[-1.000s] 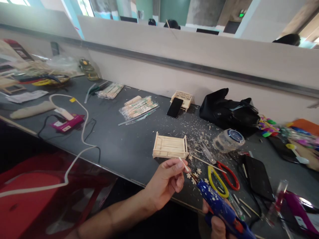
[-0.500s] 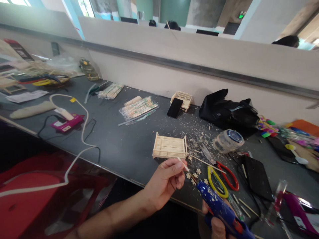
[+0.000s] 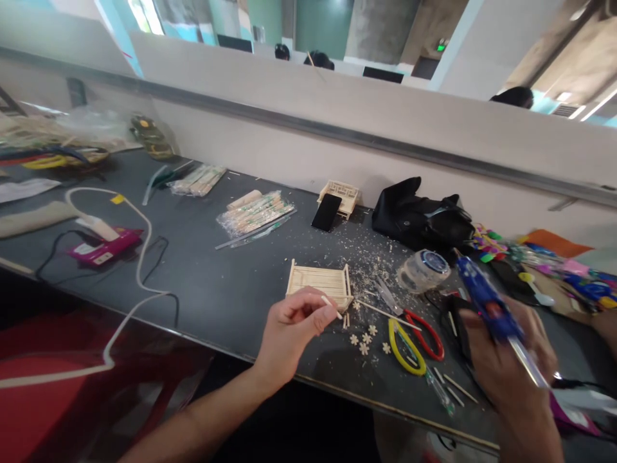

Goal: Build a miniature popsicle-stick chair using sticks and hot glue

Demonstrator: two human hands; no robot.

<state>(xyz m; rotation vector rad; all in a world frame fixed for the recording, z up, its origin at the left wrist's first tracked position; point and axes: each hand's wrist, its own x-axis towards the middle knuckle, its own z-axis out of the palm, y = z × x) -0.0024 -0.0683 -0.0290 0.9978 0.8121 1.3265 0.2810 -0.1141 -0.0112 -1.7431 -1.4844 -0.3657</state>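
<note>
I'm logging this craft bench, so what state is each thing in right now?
Left hand: pinching a small wooden stick.
Right hand: gripping the blue glue gun, raised off the table, nozzle pointing away.
Wooden frame: flat on the table, unheld.
Phone: screen dark, leaning on a small wooden model.
Black bag: slumped.
Scissors: lying flat.

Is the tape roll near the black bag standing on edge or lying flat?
Tipped on its side. The tape roll rests on the table with its blue-rimmed round face turned sideways and up, its clear curved wall touching the surface, beside the black bag.
</note>
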